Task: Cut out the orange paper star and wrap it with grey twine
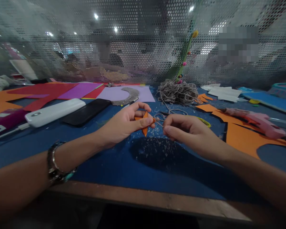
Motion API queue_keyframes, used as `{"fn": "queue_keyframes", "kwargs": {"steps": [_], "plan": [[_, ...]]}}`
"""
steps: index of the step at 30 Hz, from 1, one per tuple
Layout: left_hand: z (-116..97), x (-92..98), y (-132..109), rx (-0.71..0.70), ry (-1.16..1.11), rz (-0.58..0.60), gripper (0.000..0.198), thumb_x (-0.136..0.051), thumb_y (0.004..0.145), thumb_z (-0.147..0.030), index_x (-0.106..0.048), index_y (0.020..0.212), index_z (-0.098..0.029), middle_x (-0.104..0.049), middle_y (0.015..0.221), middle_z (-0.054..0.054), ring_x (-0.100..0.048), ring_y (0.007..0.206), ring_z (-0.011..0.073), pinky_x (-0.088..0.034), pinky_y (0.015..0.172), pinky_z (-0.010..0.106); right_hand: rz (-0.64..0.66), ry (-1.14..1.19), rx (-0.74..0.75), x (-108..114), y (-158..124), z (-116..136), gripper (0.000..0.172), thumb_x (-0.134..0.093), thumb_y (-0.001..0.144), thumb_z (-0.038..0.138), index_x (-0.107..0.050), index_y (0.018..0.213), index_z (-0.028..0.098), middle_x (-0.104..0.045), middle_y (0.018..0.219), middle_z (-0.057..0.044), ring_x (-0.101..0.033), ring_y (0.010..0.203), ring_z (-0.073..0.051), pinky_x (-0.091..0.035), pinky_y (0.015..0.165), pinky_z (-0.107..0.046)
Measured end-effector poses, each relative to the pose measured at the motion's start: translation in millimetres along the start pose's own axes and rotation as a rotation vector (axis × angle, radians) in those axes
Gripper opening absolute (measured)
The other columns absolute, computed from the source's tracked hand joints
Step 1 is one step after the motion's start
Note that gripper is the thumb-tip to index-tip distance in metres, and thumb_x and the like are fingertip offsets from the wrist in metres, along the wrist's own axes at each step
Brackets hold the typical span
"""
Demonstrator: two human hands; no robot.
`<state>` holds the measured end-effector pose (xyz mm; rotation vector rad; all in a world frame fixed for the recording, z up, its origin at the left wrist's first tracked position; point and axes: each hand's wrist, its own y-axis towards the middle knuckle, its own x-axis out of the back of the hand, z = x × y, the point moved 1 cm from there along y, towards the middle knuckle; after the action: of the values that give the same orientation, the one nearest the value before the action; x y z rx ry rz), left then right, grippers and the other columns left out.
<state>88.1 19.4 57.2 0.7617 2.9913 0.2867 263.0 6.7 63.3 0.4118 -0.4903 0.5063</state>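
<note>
From my remote seat, my left hand pinches an orange star at dial centre, apparently already shaped; my right hand, at three o'clock, grasps a grey strand, attachment unclear (the cord heap sits, unused, at one o'clock).

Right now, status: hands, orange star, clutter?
Left hand pinching orange star. Right hand at grey string. Yellow handle just beyond right hand; white bits below.
</note>
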Motion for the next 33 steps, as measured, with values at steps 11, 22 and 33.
{"fn": "queue_keyframes", "kwargs": {"steps": [11, 22, 33], "plan": [[-1.9, -4.5, -3.5, 0.095, -0.101, 0.218, 0.018, -0.057, 0.076, -0.008, -0.043, 0.084, -0.016, -0.06, 0.062, -0.007, -0.054, 0.053, 0.0038, -0.045, 0.049, 0.012, 0.028, 0.071, -0.018, -1.3, 1.3, -0.5, 0.015, -0.046, 0.078, 0.023, -0.049, 0.067, 0.014, -0.04, 0.055, 0.005, -0.033, 0.049, -0.005, -0.028, 0.045, -0.017], [0.3, -6.6, -6.3, 0.165, 0.187, 0.269, 0.022, -0.056, 0.078, -0.013, -0.041, 0.093, -0.02, -0.059, 0.068, -0.007, -0.056, 0.062, 0.0056, -0.043, 0.058, 0.016, 0.06, -0.006, -0.06, -2.1, 0.3, 1.6, 0.02, -0.049, 0.078, 0.025, -0.052, 0.063, 0.014, -0.042, 0.053, 0.004, -0.035, 0.048, -0.005, -0.028, 0.043, -0.018], [-0.1, -3.5, -2.8, 0.092, 0.386, 0.082, 0.027, -0.055, 0.078, -0.02, -0.04, 0.1, -0.017, -0.055, 0.065, -0.006, -0.051, 0.056, 0.006, -0.036, 0.052, 0.016, -0.077, -0.403, 0.213, -4.7, -4.1, 2.0, 0.006, -0.052, 0.075, 0.015, -0.057, 0.072, 0.014, -0.048, 0.052, 0.005, -0.038, 0.045, -0.004, -0.029, 0.045, -0.017]]}}
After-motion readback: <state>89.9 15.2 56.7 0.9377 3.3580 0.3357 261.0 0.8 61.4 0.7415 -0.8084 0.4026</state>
